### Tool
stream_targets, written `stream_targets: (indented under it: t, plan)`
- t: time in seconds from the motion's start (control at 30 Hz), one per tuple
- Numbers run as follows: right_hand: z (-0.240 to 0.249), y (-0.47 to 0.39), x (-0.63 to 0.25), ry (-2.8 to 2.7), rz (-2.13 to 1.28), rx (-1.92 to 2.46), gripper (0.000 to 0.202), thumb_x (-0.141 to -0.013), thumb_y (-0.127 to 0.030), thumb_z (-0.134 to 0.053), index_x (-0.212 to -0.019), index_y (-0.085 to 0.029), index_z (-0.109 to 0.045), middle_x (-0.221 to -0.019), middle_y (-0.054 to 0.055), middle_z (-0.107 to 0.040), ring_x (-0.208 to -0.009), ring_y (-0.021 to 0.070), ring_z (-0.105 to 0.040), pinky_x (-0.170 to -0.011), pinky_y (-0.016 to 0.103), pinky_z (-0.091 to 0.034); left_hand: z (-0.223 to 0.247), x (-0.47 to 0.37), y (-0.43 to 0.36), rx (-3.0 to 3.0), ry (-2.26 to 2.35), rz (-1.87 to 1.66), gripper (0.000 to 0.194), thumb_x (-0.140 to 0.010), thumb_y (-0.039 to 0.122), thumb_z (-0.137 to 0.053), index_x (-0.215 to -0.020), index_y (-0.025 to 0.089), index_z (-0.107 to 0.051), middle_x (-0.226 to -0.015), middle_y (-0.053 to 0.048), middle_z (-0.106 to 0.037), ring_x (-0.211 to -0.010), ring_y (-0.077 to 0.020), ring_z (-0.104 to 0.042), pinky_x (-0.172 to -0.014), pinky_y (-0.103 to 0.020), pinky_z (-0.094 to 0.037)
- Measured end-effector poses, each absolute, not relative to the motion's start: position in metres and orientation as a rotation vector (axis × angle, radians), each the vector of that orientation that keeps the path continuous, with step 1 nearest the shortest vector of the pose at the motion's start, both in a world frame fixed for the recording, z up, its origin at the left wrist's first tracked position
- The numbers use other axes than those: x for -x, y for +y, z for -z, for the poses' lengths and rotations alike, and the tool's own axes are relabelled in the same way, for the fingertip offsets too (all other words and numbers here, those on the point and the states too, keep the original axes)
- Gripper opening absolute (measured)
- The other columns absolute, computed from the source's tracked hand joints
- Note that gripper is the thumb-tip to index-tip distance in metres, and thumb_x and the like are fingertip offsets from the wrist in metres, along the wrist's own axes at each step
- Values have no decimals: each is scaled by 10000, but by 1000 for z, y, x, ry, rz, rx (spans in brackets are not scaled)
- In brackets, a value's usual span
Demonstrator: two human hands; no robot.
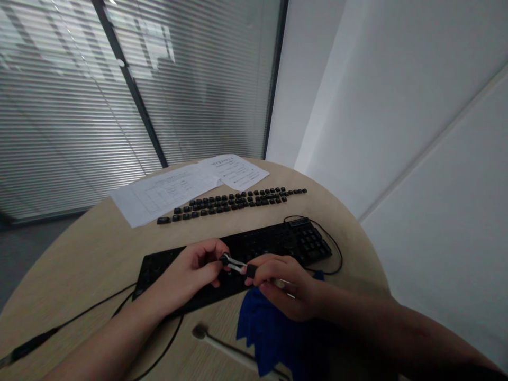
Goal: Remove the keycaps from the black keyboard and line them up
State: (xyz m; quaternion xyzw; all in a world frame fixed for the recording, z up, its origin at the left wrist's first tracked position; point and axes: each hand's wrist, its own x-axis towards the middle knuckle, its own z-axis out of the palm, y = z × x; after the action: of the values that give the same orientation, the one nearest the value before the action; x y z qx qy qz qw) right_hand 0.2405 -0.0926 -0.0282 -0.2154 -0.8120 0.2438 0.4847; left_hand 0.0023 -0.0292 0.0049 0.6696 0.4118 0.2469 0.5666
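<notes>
My right hand (288, 283) is closed around the dark handle of a keycap puller (237, 265), its pale prongs pointing left. At the prong tips sits a small black keycap (225, 259), pinched between the thumb and fingers of my left hand (198, 269). Both hands are just above a black keyboard (262, 241), partly hiding its middle and left keys. Many keys still show on its right end. Beneath my right hand lies a crumpled blue cloth (260, 325). A slim brush (226, 346) with dark bristles rests in front of the keyboard, its handle end by the cloth.
Rows of loose black keycaps (238, 202) lie behind the keyboard on the round wooden table (95, 254). Farther back are printed sheets of paper (170, 190). Cables (91, 307) run along the left and front. A white wall (420, 116) stands close on the right.
</notes>
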Motion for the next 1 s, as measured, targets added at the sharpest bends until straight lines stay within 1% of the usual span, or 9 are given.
stream_targets:
  t: [0.2,0.33,0.43,0.57,0.67,0.73,0.8,0.87,1.0]
  plan:
    - [29,-93,-236,-1998,-503,559,98,-993,-175,-509,-1027,-226,-587,-993,95,-720,-957,178,-728,-824,284,-605,2,2,-23,-1693,977,-637,174,-780,356,-674,-845,199,-633,-791,-2,-671,-666,-150,-606,-607,-267,-539]
    - [27,-95,-239,-2042,-368,541,141,-1021,-254,-465,-1067,-222,-594,-996,96,-701,-928,187,-706,-801,288,-592,2,6,-19,-1637,1039,-760,229,-812,419,-681,-871,199,-659,-806,-18,-684,-705,-177,-647,-604,-279,-582]
    - [22,-97,-244,-2044,-161,654,225,-1041,-341,-433,-1066,-224,-624,-1016,99,-672,-915,214,-665,-852,360,-568,1,11,-16,-1610,1083,-843,246,-826,438,-687,-893,203,-663,-811,-26,-681,-738,-192,-663,-607,-285,-602]
    - [14,-97,-249,-2040,116,799,231,-1041,-321,-450,-1093,-222,-652,-1199,138,-670,-1118,285,-625,-1015,487,-508,-4,11,-20,-1647,996,-757,279,-818,458,-701,-920,201,-666,-792,-12,-675,-613,-147,-623,-572,-277,-585]
    - [13,-94,-252,-2075,90,762,239,-1044,-200,-422,-1160,-200,-632,-997,92,-724,-890,214,-666,-838,368,-556,-9,2,-32,-1651,943,-661,247,-817,416,-692,-935,199,-678,-810,-7,-674,-624,-135,-610,-581,-268,-574]
    - [16,-92,-252,-2094,58,788,286,-1051,-157,-393,-1203,-189,-633,-850,46,-715,-696,163,-631,-658,288,-514,-10,-6,-39,-1631,893,-609,240,-811,399,-686,-937,194,-682,-825,-12,-673,-667,-145,-616,-580,-258,-557]
    - [20,-91,-251,-2126,55,848,293,-1066,-183,-415,-1239,-194,-651,-785,18,-705,-597,132,-589,-569,256,-455,-9,-11,-43,-1648,859,-572,229,-825,381,-669,-948,189,-694,-851,-18,-688,-669,-137,-604,-600,-256,-544]
    - [24,-91,-249,-2167,68,894,272,-1072,-247,-485,-1270,-210,-668,-795,11,-718,-591,119,-593,-559,242,-442,-6,-13,-45,-1702,825,-555,217,-840,353,-661,-971,188,-712,-889,-27,-715,-705,-143,-618,-641,-262,-542]
    - [30,-91,-246,-2205,93,906,291,-1054,-312,-590,-1327,-245,-667,-903,25,-754,-716,129,-668,-610,232,-471,-3,-11,-44,-1820,755,-520,190,-880,317,-643,-984,196,-746,-942,-40,-756,-830,-186,-682,-756,-304,-564]
